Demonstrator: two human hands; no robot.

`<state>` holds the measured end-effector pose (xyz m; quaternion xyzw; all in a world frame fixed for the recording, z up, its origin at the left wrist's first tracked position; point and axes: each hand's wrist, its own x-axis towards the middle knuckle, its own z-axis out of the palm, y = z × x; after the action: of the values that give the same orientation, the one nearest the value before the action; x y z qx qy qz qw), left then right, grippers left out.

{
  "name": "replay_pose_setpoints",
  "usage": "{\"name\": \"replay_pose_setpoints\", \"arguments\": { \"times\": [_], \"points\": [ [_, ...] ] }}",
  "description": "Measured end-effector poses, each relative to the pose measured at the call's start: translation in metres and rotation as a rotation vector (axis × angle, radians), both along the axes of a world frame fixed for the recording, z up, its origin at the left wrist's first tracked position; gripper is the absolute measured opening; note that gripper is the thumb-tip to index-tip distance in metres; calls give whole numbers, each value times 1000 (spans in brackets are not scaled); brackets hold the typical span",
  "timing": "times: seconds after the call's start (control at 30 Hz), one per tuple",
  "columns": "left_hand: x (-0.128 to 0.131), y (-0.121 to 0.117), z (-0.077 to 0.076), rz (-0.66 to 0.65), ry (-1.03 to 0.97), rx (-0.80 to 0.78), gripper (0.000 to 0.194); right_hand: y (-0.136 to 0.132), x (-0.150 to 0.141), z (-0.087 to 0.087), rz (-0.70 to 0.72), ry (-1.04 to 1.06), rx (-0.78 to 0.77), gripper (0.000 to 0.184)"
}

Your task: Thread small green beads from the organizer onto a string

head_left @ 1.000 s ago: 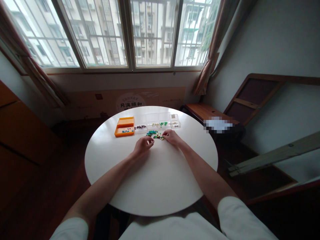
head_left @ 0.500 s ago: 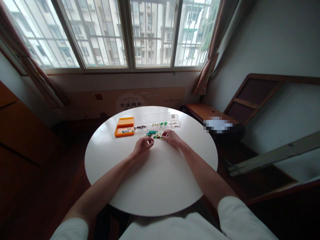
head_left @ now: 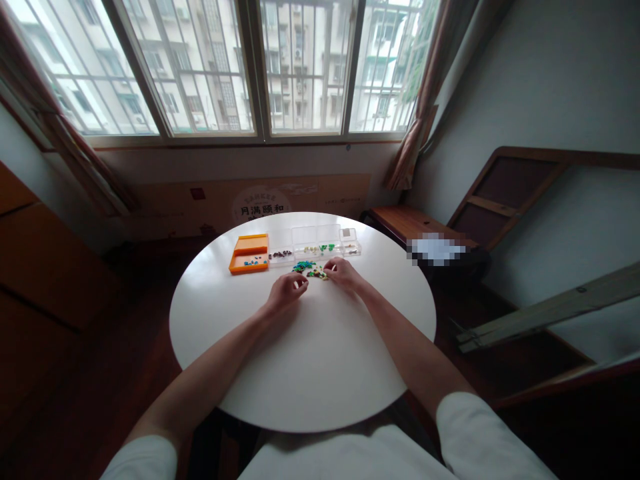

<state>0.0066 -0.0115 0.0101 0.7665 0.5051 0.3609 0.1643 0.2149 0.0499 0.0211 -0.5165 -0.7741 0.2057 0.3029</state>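
Note:
A small heap of coloured beads (head_left: 309, 269) lies on the round white table (head_left: 300, 360), just before a row of boxes. My left hand (head_left: 286, 291) rests on the table right by the heap's near left edge, fingers curled together in a loose pinch. My right hand (head_left: 341, 273) sits at the heap's right edge, fingers bent down onto the beads. What either hand holds is too small to make out. Behind the heap stand an orange tray (head_left: 249, 254) with some blue beads and a clear compartment box (head_left: 315, 243) with sorted beads.
A small clear box (head_left: 349, 242) stands at the right end of the row. Windows with bars fill the far wall. A wooden bench (head_left: 407, 223) and leaning boards (head_left: 545, 312) stand to the right of the table; a dark cabinet (head_left: 45, 267) is at the left.
My right hand has shifted slightly left, closer onto the bead heap. My left hand has stayed nearly still.

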Motion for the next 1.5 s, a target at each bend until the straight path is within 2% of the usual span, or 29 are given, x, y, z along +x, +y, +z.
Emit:
{"name": "replay_pose_setpoints", "arguments": {
  "times": [0.1,0.27,0.37,0.53,0.83,1.27,1.5],
  "points": [
    [0,-1,1,-4,-4,7,19,2,-1,1,27,179,-80,11],
    [0,-1,1,1,-11,-11,19,-1,-4,6,137,623,-385,26],
    [0,-1,1,4,-16,-20,19,-7,-5,10,218,731,-519,34],
    [0,-1,1,-18,-33,-14,18,-17,-9,15,375,682,-665,36],
    [1,-1,-1,-121,-53,-11,18,-20,-14,7,482,582,-691,34],
    [1,1,-3,-133,-51,4,19,-22,-15,10,458,577,-679,34],
    [0,2,-3,-110,-37,22,19,-18,-14,6,450,544,-670,34]
  ]
}}
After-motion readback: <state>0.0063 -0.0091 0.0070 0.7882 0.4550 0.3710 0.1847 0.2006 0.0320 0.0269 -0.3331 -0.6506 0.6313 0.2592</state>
